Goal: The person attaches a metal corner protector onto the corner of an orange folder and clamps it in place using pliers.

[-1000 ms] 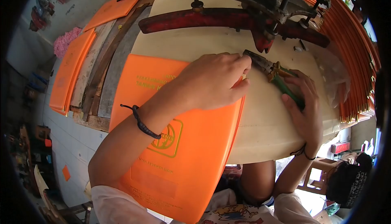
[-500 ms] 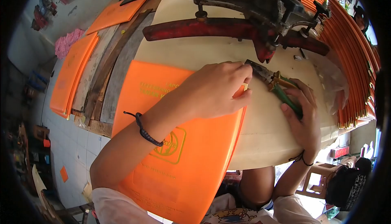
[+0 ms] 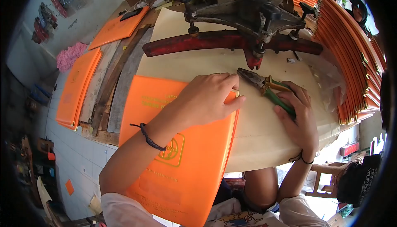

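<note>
An orange folder (image 3: 198, 152) with gold print lies on the table, its lower part reaching over the front edge. My left hand (image 3: 213, 97) crosses over it and is closed at its upper right corner, where a small gold-coloured corner piece shows between thumb and fingers. My right hand (image 3: 300, 115) grips a pair of pliers (image 3: 271, 88) by their green and yellow handles. The jaws point up and left, close beside the left fingertips. Whether the jaws touch the corner I cannot tell.
A black and red metal press (image 3: 231, 41) stands behind the hands. Tall stacks of orange folders (image 3: 347, 57) rise at the right. More folders (image 3: 78, 86) lie at the left, and a phone (image 3: 131, 14) rests on another one (image 3: 115, 30). Pink cloth (image 3: 70, 57) sits at the far left.
The view has tilted up slightly, so the press, folder and hands sit lower in it. Both hands keep nearly the same hold, with the pliers still beside the left fingers.
</note>
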Demonstrator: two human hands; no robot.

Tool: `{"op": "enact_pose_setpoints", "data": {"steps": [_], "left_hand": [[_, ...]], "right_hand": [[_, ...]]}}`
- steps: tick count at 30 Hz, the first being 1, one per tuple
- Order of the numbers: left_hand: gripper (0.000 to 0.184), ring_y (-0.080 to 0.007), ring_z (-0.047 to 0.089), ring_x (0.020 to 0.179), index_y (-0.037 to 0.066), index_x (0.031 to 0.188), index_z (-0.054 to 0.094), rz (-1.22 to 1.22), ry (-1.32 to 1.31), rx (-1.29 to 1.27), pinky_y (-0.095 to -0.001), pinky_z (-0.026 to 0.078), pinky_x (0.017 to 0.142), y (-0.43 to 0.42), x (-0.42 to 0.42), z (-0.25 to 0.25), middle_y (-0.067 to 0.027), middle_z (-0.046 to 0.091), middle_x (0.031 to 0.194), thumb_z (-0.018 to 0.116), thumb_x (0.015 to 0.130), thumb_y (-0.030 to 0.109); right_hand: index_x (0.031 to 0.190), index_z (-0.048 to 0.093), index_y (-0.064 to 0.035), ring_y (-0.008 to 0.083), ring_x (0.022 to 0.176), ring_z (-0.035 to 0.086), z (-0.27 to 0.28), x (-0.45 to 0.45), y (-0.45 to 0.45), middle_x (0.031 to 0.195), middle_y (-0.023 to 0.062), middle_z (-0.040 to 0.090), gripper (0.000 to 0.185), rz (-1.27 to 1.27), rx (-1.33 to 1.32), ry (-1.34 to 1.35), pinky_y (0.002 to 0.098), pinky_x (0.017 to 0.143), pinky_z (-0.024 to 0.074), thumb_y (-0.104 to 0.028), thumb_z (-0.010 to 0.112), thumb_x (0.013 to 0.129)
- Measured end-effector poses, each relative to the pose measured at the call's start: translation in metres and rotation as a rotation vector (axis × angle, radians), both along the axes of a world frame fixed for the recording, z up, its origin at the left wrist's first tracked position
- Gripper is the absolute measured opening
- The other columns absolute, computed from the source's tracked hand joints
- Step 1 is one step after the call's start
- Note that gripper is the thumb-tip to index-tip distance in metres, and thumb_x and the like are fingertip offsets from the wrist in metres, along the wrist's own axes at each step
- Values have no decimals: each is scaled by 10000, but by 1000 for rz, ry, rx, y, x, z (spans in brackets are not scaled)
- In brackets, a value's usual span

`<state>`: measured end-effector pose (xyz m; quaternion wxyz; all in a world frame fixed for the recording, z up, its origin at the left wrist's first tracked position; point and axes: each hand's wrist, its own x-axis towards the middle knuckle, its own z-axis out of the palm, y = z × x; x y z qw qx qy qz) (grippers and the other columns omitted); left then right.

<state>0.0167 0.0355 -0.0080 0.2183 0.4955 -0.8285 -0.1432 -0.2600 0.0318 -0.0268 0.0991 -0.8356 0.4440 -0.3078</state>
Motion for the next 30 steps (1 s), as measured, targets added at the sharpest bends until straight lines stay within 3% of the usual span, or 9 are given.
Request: {"op": "enact_pose_setpoints", "data": {"steps": [9, 18, 30], "left_hand": [[273, -302, 602, 904, 3, 891, 616, -62, 97, -99, -401, 506, 830, -4, 3, -5, -120, 613, 905, 731, 896, 250], [310, -301, 582, 837, -19, 872, 606, -111, 41, -411, -402, 512, 750, 1, -2, -3, -118, 586, 884, 786, 818, 228], [376, -304, 568, 872, -25, 913, 602, -326, 69, -260, -397, 515, 766, 10, -14, -3, -138, 558, 888, 821, 763, 243]], "right_hand": [[1105, 672, -32, 391, 1241, 518, -5, 0, 0, 1355, 169, 580, 274, -8, -3, -10, 473, 1050, 388, -151, 726, 863], [1133, 659, -47, 394, 1184, 528, -1, 0, 2, 1277, 184, 577, 305, 8, -75, 68, 482, 1015, 407, -182, 721, 867], [1105, 658, -56, 393, 1111, 545, -1, 0, -1, 1167, 176, 582, 298, 49, -128, 75, 479, 966, 442, -218, 711, 861]]}}
